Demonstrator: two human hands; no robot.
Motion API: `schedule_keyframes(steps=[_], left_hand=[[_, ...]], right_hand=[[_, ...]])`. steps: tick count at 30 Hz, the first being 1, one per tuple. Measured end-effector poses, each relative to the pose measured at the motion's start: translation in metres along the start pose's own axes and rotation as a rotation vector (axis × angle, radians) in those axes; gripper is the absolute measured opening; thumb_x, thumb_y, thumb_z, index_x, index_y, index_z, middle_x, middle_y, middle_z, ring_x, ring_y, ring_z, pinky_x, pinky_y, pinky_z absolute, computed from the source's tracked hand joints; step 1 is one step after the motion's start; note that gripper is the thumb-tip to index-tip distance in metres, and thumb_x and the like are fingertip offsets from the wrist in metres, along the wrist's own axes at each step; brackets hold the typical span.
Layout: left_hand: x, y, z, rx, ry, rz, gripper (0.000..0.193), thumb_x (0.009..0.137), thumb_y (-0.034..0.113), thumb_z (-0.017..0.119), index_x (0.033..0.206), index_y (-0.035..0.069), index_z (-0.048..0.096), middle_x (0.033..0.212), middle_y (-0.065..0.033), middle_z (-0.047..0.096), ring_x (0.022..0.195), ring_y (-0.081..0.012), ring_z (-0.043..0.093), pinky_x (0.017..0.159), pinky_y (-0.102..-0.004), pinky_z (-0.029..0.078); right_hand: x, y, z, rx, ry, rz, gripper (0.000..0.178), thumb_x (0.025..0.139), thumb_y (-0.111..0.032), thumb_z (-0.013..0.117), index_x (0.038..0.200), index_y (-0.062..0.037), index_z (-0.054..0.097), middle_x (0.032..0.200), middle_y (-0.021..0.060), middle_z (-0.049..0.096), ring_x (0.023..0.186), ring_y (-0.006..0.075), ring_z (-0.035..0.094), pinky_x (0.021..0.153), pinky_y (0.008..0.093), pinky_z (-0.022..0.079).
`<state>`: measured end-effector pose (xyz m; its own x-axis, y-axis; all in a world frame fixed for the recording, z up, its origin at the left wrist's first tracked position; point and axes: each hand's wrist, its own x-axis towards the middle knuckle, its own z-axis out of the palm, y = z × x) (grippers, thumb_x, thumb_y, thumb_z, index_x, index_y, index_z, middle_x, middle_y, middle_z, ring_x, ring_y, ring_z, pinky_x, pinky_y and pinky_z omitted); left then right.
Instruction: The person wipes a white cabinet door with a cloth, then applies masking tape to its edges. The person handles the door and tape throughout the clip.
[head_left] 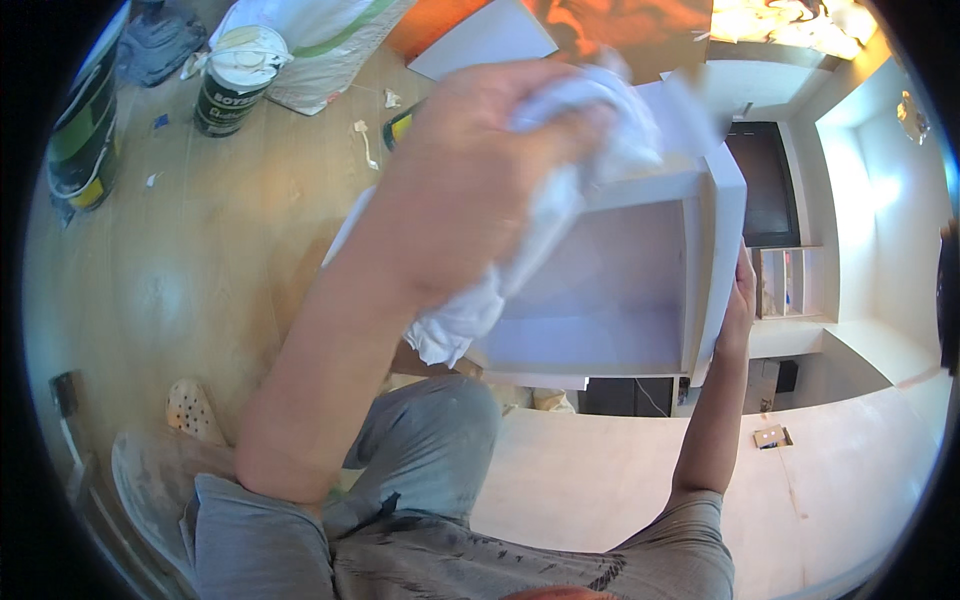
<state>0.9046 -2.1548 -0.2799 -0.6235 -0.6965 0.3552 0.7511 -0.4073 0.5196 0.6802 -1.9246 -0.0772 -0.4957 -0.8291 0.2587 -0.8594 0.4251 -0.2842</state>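
My left hand (470,175), smeared by motion, is closed around a crumpled white cloth (455,325). The cloth hangs down past the wrist and bunches up beyond the fingers, over the near left part of a white drawer (600,345). The drawer looks like an open box with a thicker front panel on its right, and its inside shows bare. My right hand (741,292) grips the outer side of that panel; its fingertips are mostly hidden behind the edge. What supports the drawer cannot be seen.
On the wooden floor at far left stand a paint bucket (225,105) smeared with white and a dark bucket (88,140). Near them lie a white sack (325,65) and small scraps. A white board (487,40) leans behind. A perforated clog (193,410) is below.
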Motion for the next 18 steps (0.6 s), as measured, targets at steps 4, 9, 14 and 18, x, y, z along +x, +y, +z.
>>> schedule_keyframes(steps=[4,9,14,18], left_hand=[[-0.028,0.004,0.005,-0.059,0.088,0.033,0.035,0.099,0.022,0.070,0.123,-0.002,0.066,0.101,-0.0053,0.072,0.087,-0.0094,0.067,0.077,-0.0243,0.054],[-0.075,0.031,0.075,0.230,0.057,0.061,0.029,0.100,0.021,0.069,0.120,-0.001,0.066,0.102,-0.0029,0.070,0.089,-0.0084,0.065,0.078,-0.0247,0.052],[-0.127,-0.030,0.124,0.286,0.152,0.207,0.026,0.099,0.019,0.072,0.116,0.001,0.067,0.103,-0.0028,0.069,0.089,-0.0088,0.063,0.079,-0.0239,0.051],[-0.173,-0.032,0.106,0.754,0.121,0.121,0.028,0.092,0.010,0.079,0.116,0.000,0.068,0.093,-0.0021,0.068,0.081,-0.0093,0.063,0.073,-0.0232,0.051]], right_hand=[[-0.016,-0.018,0.003,-0.339,0.267,-0.374,0.033,0.105,-0.023,0.059,0.127,-0.0004,0.067,0.133,0.0146,0.062,0.121,0.0225,0.059,0.103,0.0352,0.047],[-0.101,-0.050,0.050,0.180,0.404,-0.593,0.056,0.094,-0.044,0.072,0.132,-0.0029,0.065,0.132,0.0189,0.061,0.123,0.0308,0.058,0.103,0.0436,0.047],[-0.186,-0.049,0.160,1.472,-0.201,-0.018,0.085,0.081,-0.043,0.088,0.147,-0.0015,0.052,0.149,0.0130,0.050,0.129,0.0218,0.052,0.110,0.0415,0.042],[-0.235,-0.009,0.149,1.346,-0.299,0.151,0.061,0.088,-0.022,0.085,0.138,-0.0016,0.057,0.128,0.0083,0.064,0.115,0.0135,0.060,0.101,0.0306,0.049]])
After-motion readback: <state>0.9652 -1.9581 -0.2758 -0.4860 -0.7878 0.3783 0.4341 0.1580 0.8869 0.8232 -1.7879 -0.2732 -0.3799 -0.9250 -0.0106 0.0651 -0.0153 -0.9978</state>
